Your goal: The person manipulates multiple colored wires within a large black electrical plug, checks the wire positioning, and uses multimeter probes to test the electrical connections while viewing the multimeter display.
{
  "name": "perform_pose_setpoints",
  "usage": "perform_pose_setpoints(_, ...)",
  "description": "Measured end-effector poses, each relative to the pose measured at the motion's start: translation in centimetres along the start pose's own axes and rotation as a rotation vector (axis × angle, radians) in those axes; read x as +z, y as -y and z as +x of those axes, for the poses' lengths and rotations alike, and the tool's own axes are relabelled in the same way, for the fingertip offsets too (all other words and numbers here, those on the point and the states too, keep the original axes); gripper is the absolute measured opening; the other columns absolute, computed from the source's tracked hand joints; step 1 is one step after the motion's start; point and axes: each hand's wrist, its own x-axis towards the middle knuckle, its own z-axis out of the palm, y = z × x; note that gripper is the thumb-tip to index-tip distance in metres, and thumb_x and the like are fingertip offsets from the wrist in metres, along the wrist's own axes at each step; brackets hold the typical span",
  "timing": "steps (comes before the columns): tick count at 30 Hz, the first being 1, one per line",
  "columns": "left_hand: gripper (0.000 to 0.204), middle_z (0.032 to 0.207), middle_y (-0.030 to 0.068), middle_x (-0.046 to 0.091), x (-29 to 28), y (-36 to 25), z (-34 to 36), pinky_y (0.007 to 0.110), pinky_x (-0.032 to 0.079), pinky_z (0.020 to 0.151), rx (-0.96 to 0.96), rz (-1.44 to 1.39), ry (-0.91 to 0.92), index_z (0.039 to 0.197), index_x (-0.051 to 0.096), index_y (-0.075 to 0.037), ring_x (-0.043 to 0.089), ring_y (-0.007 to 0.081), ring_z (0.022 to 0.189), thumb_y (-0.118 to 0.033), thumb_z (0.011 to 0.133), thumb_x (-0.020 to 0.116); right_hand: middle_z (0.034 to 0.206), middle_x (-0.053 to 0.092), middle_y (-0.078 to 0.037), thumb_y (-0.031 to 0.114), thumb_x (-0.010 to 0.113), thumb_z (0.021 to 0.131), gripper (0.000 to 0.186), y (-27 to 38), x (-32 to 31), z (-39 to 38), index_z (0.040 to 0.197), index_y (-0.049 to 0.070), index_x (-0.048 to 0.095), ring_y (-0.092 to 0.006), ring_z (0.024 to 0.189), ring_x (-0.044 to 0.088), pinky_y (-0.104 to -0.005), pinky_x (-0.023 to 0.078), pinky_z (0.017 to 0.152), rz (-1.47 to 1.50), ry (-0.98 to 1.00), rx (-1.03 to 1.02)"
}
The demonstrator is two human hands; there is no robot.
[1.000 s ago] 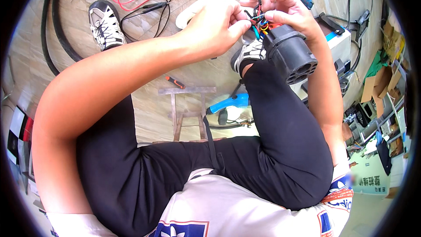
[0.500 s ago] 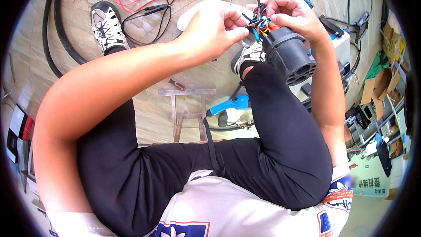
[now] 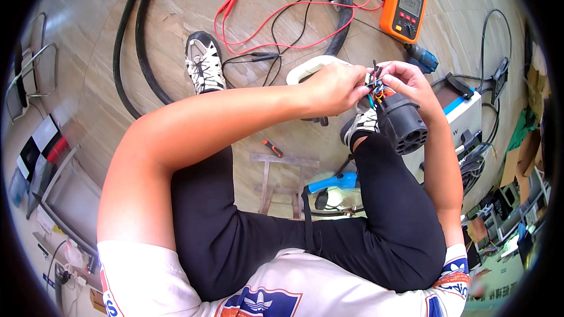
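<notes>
A black round plug connector (image 3: pixel 404 124) with several holes in its face hangs tilted above my right knee. A bundle of thin coloured wires (image 3: pixel 378 89) comes out of its back end. My right hand (image 3: pixel 411 85) is closed at these wires, thumb and fingers pinched, with the connector against its palm side. From the left, my left hand (image 3: pixel 336 89) reaches in, its fingertips pinched on a thin wire. The exact wire is too small to make out. Behind my left hand lies a white curved shell (image 3: pixel 305 69), partly hidden.
An orange meter (image 3: pixel 405 12) with red and black test leads (image 3: pixel 282 40) lies on the floor ahead. Near it are a blue power tool (image 3: pixel 422 57) and a thick black cable (image 3: pixel 141 53). An orange-handled screwdriver (image 3: pixel 273 148), a wooden stool (image 3: pixel 282 158) and a blue tool (image 3: pixel 332 182) are below.
The view has shifted, so everything sits lower and further right, and the whole meter shows. Both hands stay at the wires; my left fingers look more tightly closed.
</notes>
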Motion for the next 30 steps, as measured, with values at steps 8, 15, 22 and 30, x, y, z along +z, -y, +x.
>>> perform_pose_setpoints(8,0.024,0.078,0.0184,0.066,0.0,-0.7,0.5,0.044,0.050,0.067,-0.126,-0.103,0.016,0.087,0.062,-0.001,0.067,0.0363,0.077,-0.022,0.091,0.071,0.113,0.068,-0.013,0.015,0.071,0.091,0.019,0.2,0.2,-0.3,0.095,-0.003,0.071,-0.0167,0.102,0.063,-0.0329,0.050,0.091,-0.051,-0.070,-0.033)
perform_pose_setpoints(15,0.024,0.075,0.0129,0.064,-0.4,-0.2,0.3,0.037,0.050,0.064,-0.118,-0.116,0.063,0.088,0.064,0.002,0.062,0.0212,0.069,-0.021,0.092,0.072,0.111,0.066,-0.011,0.017,0.069,0.090,0.022,-1.5,0.4,0.6,0.095,-0.004,0.075,-0.0171,0.101,0.062,-0.0319,0.049,0.090,-0.023,-0.093,-0.143)
perform_pose_setpoints(22,0.026,0.071,0.0084,0.065,-0.9,-0.5,0.2,0.033,0.049,0.061,-0.188,-0.059,0.126,0.090,0.063,0.002,0.059,0.0131,0.066,-0.022,0.095,0.069,0.132,0.064,-0.019,0.015,0.067,0.092,0.022,-2.0,0.4,0.4,0.095,-0.006,0.074,-0.0161,0.100,0.067,-0.0315,0.052,0.088,0.057,-0.087,-0.131)
perform_pose_setpoints(30,0.025,0.072,0.0055,0.064,-0.9,0.2,-0.4,0.030,0.047,0.060,-0.184,-0.107,0.165,0.090,0.062,0.000,0.058,0.0105,0.067,-0.023,0.095,0.070,0.129,0.063,-0.024,0.010,0.063,0.094,0.015,-3.1,-1.9,0.1,0.094,-0.004,0.070,-0.0282,0.120,0.062,-0.0434,0.053,0.101,0.394,-0.202,-0.237)
